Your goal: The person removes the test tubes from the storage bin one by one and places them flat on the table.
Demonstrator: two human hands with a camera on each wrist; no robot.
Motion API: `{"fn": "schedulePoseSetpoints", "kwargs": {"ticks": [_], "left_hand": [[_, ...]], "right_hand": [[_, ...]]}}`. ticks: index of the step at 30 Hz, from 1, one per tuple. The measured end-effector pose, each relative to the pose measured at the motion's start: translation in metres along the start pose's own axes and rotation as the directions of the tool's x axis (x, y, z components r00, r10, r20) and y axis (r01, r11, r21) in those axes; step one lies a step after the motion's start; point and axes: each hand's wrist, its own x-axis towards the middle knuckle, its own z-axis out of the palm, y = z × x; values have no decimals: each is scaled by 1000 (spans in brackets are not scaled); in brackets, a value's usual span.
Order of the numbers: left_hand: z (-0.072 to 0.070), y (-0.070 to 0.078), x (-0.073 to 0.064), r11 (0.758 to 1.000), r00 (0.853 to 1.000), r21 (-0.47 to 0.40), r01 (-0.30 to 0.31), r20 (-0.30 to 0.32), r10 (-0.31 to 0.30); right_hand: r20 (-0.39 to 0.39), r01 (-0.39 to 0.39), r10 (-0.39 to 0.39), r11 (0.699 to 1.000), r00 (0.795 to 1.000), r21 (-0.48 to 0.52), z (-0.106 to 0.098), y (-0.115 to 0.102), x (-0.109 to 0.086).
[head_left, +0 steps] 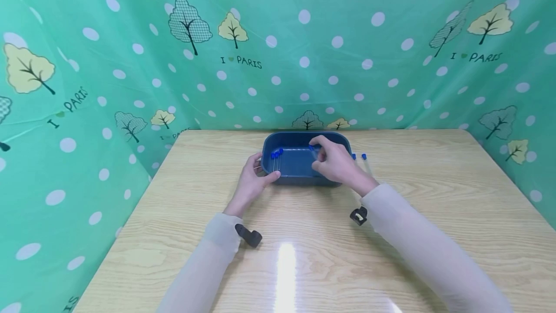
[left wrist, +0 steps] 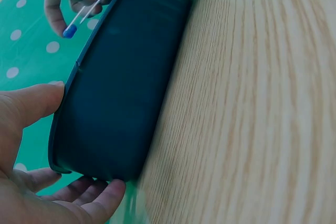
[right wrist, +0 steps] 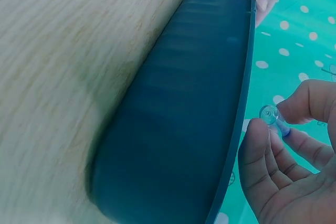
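Observation:
A dark blue plastic tub stands on the table. My left hand grips its left end, thumb at the front rim and fingers against the outside wall. Over the tub's right half, my right hand pinches a clear test tube between thumb and fingers. Its blue cap points away from the palm, and the left wrist view shows the tube tilted just above the rim. Several blue-capped test tubes lie side by side in the tub's left part.
Two more test tubes with blue caps lie on the wooden table right of the tub, partly hidden by my right hand and forearm. A green dotted cloth hangs behind the table and along its sides.

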Motion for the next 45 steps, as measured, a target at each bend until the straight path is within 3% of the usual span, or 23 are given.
{"fn": "schedulePoseSetpoints", "kwargs": {"ticks": [10,27,35,45], "left_hand": [[0,1,-1,1000,1000,4,5,1,-5],[0,2,-1,1000,1000,-10,-3,2,3],[0,0,1,1000,1000,-8,2,5,-2],[0,-1,1,1000,1000,-7,-1,4,1]], "right_hand": [[-8,-17,17,998,1000,61,-6,7,-9],[-33,-41,44,996,998,84,-18,20,-19],[-47,-16,21,995,999,100,-21,29,-25],[-64,-44,49,996,997,73,-25,34,-31]]}}
